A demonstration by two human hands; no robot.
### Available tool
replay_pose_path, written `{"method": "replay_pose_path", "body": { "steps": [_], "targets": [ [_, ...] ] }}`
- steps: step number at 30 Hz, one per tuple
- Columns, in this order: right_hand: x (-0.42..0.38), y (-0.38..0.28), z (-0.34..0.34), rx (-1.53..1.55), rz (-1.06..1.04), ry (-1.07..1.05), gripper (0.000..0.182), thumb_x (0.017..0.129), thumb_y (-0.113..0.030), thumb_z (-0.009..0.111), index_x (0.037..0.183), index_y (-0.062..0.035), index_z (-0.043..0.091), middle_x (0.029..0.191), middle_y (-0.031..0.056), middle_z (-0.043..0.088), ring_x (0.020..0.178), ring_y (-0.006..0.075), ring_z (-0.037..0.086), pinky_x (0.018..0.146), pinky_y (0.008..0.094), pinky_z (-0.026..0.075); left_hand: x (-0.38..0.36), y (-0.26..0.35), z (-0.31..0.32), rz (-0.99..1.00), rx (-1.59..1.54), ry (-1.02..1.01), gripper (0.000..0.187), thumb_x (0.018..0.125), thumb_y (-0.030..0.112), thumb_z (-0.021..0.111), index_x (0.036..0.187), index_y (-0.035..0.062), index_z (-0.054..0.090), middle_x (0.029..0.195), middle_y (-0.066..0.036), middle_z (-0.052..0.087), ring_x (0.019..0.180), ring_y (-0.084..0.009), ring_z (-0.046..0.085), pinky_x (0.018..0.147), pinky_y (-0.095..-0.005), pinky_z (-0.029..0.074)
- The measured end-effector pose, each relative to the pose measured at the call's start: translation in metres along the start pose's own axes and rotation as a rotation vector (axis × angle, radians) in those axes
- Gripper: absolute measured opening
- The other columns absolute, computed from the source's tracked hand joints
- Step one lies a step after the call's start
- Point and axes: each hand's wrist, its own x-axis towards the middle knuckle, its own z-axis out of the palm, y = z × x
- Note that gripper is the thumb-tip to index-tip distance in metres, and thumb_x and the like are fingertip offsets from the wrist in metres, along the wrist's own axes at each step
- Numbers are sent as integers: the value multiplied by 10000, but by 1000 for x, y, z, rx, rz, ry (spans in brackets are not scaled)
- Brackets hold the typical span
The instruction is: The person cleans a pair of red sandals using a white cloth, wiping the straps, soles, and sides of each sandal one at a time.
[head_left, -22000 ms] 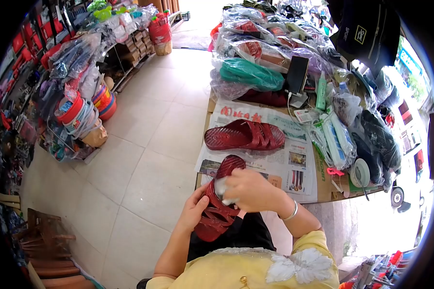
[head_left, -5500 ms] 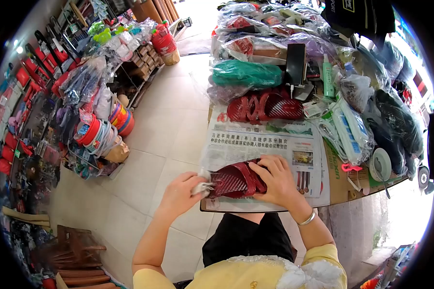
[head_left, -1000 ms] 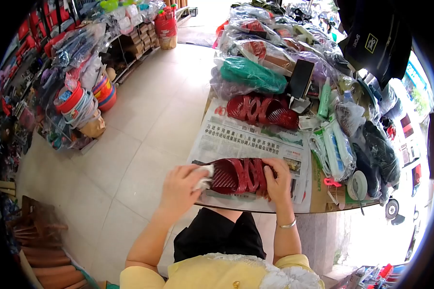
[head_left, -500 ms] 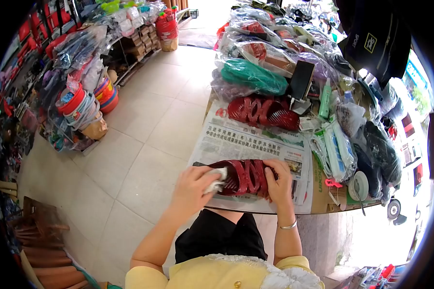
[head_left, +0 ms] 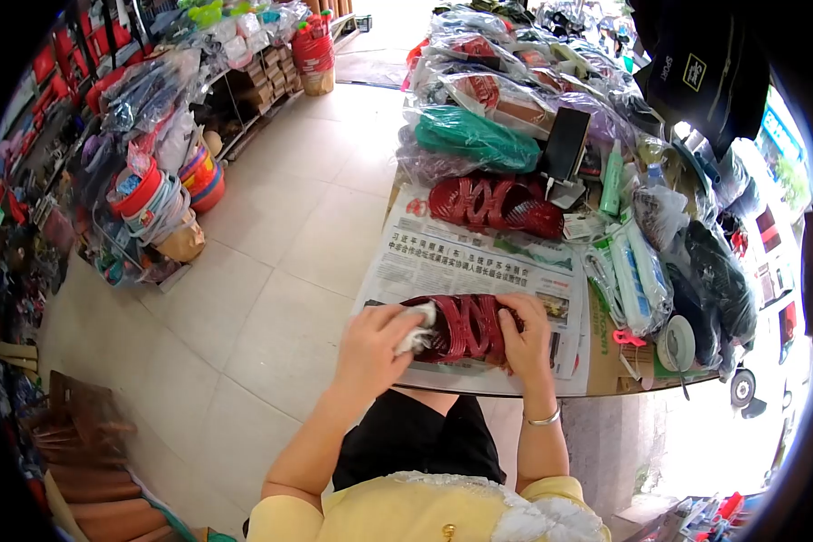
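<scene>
A dark red strappy plastic sandal (head_left: 470, 330) lies on the newspaper (head_left: 461, 262) near the table's front edge. My left hand (head_left: 375, 348) is closed round a crumpled white cloth (head_left: 419, 329) and presses it at the sandal's left opening. At the other end, my right hand (head_left: 526, 336) grips the sandal, thumb in front and fingers over the top. A matching red sandal (head_left: 488, 204) rests farther back on the paper. My left fingertips are partly hidden by the cloth.
Behind the sandals stand a black phone-like slab (head_left: 565, 144), a green tube (head_left: 612, 181) and plastic-wrapped shoes (head_left: 474, 140). To the right are a packet (head_left: 637, 280), a white bowl (head_left: 676, 345) and pink-handled scissors (head_left: 628, 338). Tiled floor (head_left: 253, 298) lies left of the table.
My left hand and the cloth have shifted slightly right, farther over the sandal's left opening. The right hand keeps its grip. The whole view has shifted a little.
</scene>
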Motion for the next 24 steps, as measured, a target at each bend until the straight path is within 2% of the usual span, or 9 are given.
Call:
{"method": "replay_pose_path", "body": {
  "steps": [4,7,10,13,14,16,18,20,24],
  "targets": [
    [-1,-3,0,-14,5,6,206,857,-29,670,1059,-21,708,1047,144,682,1023,335,611,938,409,463,-14,-22,-16,-85,-38,73,444,708,48,763,1142,108,695,1146,-102,656,1050,-327,607,900,-442,488],
    [0,-2,0,-31,-6,-2,213,860,-35,667,1069,-22,705,1048,146,682,1031,339,607,941,414,459,-24,-33,-32,-217,84,162,437,693,32,773,1120,97,709,1143,-109,657,1041,-339,606,884,-433,499],
    [0,-4,0,-36,-3,0,222,866,-40,661,1084,-24,700,1053,149,682,1034,343,606,942,418,456,-19,-15,-40,-136,45,238,458,687,8,751,1132,107,704,1147,-109,656,1050,-338,601,889,-438,495],
    [0,1,1,-20,-9,-6,225,871,-42,657,1092,-26,697,1054,151,681,1028,349,607,939,421,456,-3,8,-28,-22,-12,203,478,686,5,734,1149,121,698,1153,-107,655,1058,-334,597,901,-443,491],
    [0,2,0,-12,-8,-7,224,870,-41,658,1089,-27,698,1054,151,680,1025,349,607,937,421,457,0,9,-24,-14,-15,205,478,686,5,734,1149,121,698,1153,-107,655,1058,-334,597,901,-443,491],
    [0,1,0,-8,-8,-2,225,867,-39,660,1088,-28,699,1054,151,679,1025,348,607,937,421,457,3,5,-7,-45,12,56,476,696,29,738,1160,129,691,1159,-104,654,1059,-332,598,916,-444,488],
    [0,0,-2,-6,-3,-1,227,864,-37,663,1088,-30,700,1054,150,679,1026,348,608,937,420,458,-4,-10,0,-62,5,66,444,716,55,742,1153,120,695,1159,-105,655,1062,-324,599,911,-433,493],
    [-1,0,-2,-6,-20,0,235,855,-31,667,1088,-32,700,1055,150,679,1022,347,608,934,421,460,-14,-22,-9,-208,38,91,415,743,107,761,1150,154,692,1164,-94,646,1080,-324,591,909,-437,484],
    [0,-2,-1,-22,-34,5,228,850,-29,668,1076,-36,701,1050,147,679,1032,351,603,934,428,454,-31,-43,-35,-322,132,198,437,715,-2,737,1140,93,697,1152,-125,652,1068,-339,603,911,-408,500]
  ]
}}
